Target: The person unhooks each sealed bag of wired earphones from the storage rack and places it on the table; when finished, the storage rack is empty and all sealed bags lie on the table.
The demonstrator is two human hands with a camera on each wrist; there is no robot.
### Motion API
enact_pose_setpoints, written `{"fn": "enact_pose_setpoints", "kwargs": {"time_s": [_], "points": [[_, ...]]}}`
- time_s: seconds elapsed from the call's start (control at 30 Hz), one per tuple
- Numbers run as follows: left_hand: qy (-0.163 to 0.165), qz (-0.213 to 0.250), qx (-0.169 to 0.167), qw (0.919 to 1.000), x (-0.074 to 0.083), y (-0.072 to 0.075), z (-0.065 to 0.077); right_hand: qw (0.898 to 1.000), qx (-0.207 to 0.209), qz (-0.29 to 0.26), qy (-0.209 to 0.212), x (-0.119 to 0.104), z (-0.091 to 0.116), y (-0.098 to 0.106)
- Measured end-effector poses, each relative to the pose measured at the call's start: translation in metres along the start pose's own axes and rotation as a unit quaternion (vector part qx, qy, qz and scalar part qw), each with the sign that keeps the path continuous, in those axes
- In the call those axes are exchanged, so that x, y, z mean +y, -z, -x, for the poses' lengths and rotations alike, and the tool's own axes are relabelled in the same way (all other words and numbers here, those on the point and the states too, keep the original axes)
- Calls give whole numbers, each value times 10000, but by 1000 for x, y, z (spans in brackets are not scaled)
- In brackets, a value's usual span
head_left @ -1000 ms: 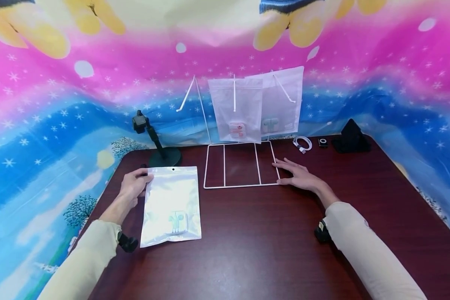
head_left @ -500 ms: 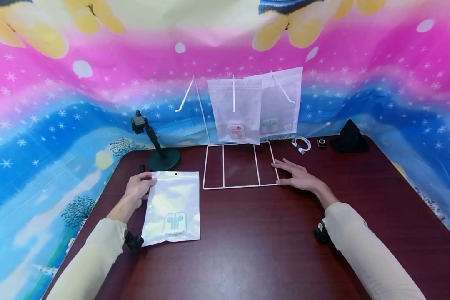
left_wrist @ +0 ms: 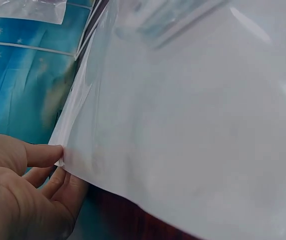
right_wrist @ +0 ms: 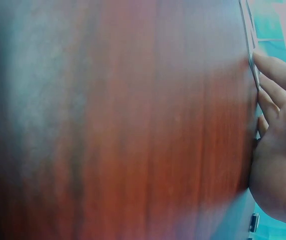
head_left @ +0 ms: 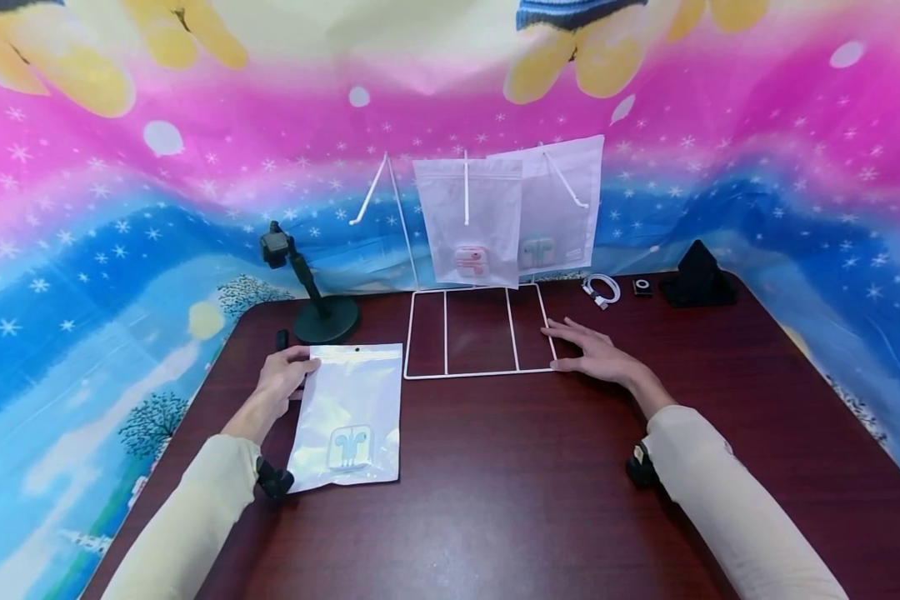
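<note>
My left hand (head_left: 280, 383) pinches the upper left corner of a glossy white zip pouch (head_left: 348, 392). Near the pouch's bottom shows a boxed pair of earphones (head_left: 351, 447). In the left wrist view the thumb lies on the near face of the pouch (left_wrist: 173, 125) and fingers are behind it. On the right, my right hand (head_left: 596, 352) rests with spread fingers at the base of a white wire rack (head_left: 480, 374), touching its right front corner. Two similar pouches hang on the rack: a front pouch (head_left: 468, 208) with pinkish earphones and a rear pouch (head_left: 570, 196) with pale green ones.
Left of the rack is a black stand (head_left: 327, 319) with a small device on top. The rack's left hook (head_left: 369, 188) carries no pouch. At the back right lie a coiled white cable (head_left: 602, 290), a small dark gadget (head_left: 642, 287) and a black pyramid-shaped holder (head_left: 697, 279).
The left hand has shifted slightly right and toward the person, and the pouch's upper edge has moved with it, turning a little. My right hand stays at the rack's corner.
</note>
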State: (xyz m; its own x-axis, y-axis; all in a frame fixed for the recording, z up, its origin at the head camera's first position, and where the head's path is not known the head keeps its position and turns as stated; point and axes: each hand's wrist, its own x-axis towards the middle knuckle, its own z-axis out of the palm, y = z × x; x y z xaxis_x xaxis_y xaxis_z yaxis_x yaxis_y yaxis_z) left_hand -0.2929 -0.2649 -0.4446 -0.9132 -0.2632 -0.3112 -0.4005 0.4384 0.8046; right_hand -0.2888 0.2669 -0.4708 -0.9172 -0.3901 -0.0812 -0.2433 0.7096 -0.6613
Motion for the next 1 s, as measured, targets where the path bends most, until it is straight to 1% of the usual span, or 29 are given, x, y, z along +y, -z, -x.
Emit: {"fn": "enact_pose_setpoints", "kwargs": {"time_s": [0.23,0.37,0.5,0.67,0.8,0.87,1.0], "points": [[-80,-20,-26,10000,2,4,2,10000,4,-18,-5,-1,0,-1],[-223,24,-27,9997,3,8,2,10000,8,-34,-17,-1,0,0],[-375,192,-157,9990,5,14,2,10000,18,-70,1,-2,0,1],[-617,383,-255,9970,6,24,4,10000,10,-57,5,-3,1,2],[-868,390,-249,9952,9,31,6,10000,6,-29,8,-2,1,1],[-1022,461,-338,9931,13,34,8,10000,8,-10,11,-1,1,1],[-1315,563,-627,9877,25,37,13,10000,17,22,24,-1,1,1]]}}
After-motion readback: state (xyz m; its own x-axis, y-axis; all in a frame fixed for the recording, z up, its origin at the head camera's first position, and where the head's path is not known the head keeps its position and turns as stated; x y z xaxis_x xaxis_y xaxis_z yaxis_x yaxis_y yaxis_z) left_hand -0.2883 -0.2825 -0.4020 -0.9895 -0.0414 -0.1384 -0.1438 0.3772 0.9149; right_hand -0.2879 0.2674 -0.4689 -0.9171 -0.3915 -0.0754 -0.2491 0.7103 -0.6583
